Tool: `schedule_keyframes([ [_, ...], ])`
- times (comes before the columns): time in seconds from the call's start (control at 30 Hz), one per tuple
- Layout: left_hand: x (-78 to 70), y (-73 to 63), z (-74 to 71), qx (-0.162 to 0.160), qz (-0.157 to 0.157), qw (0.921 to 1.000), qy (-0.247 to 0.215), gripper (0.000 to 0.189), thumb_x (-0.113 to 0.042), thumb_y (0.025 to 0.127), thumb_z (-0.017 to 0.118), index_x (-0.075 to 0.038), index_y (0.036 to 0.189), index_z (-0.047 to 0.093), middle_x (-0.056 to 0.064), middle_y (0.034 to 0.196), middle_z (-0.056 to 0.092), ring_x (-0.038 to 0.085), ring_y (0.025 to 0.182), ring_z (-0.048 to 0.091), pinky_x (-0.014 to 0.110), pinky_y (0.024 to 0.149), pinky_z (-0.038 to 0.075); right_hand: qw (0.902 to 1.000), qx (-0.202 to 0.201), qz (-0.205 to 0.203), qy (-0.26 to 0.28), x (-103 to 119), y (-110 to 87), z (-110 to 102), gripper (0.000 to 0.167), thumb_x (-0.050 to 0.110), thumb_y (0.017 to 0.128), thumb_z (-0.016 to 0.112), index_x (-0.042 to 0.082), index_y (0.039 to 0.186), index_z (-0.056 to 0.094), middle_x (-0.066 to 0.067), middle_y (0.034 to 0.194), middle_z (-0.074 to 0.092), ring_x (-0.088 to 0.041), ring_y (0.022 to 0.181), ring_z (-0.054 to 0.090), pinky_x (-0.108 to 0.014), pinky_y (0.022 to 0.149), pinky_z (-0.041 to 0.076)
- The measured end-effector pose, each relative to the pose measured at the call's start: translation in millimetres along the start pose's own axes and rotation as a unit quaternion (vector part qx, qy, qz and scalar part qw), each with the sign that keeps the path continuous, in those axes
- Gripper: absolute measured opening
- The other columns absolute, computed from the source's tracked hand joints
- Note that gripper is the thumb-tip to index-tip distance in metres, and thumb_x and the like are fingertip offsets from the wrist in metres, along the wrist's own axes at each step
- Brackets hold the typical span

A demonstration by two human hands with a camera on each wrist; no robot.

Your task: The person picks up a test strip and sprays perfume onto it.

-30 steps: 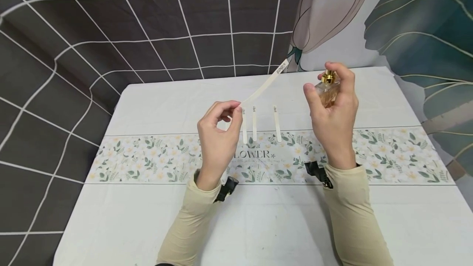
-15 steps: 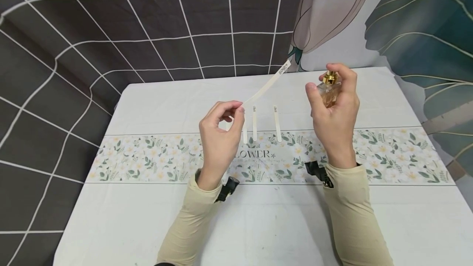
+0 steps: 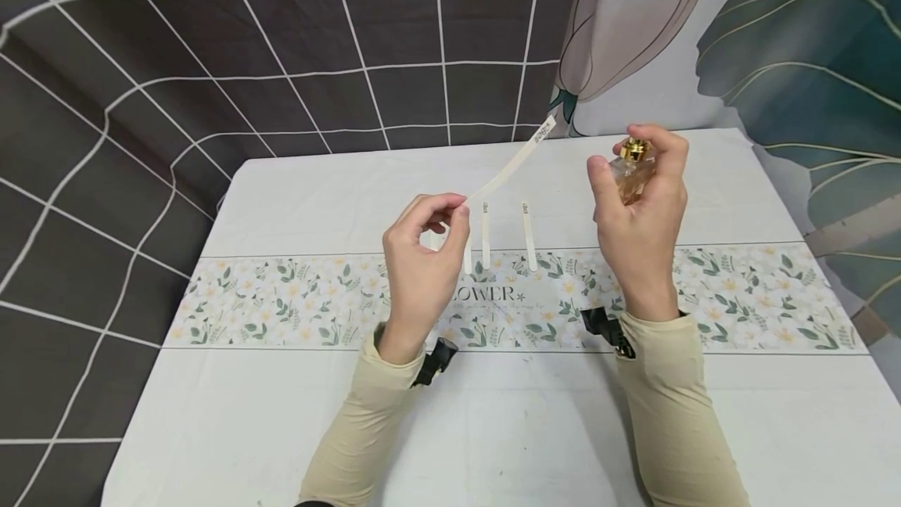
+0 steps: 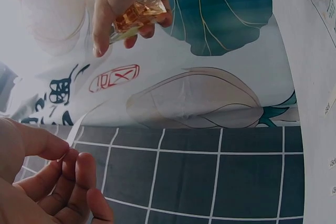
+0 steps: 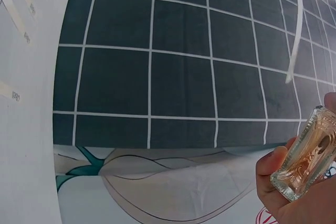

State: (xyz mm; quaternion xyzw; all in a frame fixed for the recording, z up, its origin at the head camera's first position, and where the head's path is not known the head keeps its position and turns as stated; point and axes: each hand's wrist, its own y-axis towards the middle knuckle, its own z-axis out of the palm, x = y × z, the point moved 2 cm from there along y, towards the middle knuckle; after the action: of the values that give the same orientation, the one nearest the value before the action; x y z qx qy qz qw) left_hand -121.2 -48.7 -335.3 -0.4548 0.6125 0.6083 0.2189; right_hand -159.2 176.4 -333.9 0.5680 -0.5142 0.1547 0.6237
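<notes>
In the head view my left hand [image 3: 425,257] pinches the lower end of a white perfume test strip [image 3: 510,165] between thumb and index finger. The strip slants up to the right, with dark lettering near its free end. My right hand [image 3: 640,233] grips a clear glass perfume bottle [image 3: 631,174] holding amber liquid, its index finger on top at the gold sprayer [image 3: 635,149]. The bottle is level with the strip's upper end, a gap to its right. In the right wrist view the faceted glass bottle [image 5: 310,156] shows between the fingers.
More test strips lie on the white table: one strip [image 3: 486,237] in the middle, another strip [image 3: 529,237] to its right, and others partly behind the left hand. A floral printed band [image 3: 281,303] crosses the tablecloth [image 3: 281,429]. A dark gridded curtain [image 3: 281,45] hangs behind.
Both hands have drifted slightly to the right, the strip and the bottle moving with them. The bottle has also sunk a little. Both grips look the same.
</notes>
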Motion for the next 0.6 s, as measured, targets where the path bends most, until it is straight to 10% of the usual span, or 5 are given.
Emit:
schedule_keyframes([
  [0.6, 3.2, 3.1, -3.0, -0.010, -0.001, 0.9999, -0.003, 0.012, -0.001, 0.094, 0.066, 0.003, 0.100, 0.075, 0.013, 0.088, 0.071, 0.019, 0.078, 0.063, 0.035, 0.074, 0.050, 0.9998, -0.014, 0.006, 0.009, 1.6, 0.8, -0.4, 0.049, 0.019, 0.095, 0.070, 0.021, 0.139, 0.048, 0.007, 0.112, 0.059, -0.013, 0.078, 0.055, -0.015, 0.059, 0.044],
])
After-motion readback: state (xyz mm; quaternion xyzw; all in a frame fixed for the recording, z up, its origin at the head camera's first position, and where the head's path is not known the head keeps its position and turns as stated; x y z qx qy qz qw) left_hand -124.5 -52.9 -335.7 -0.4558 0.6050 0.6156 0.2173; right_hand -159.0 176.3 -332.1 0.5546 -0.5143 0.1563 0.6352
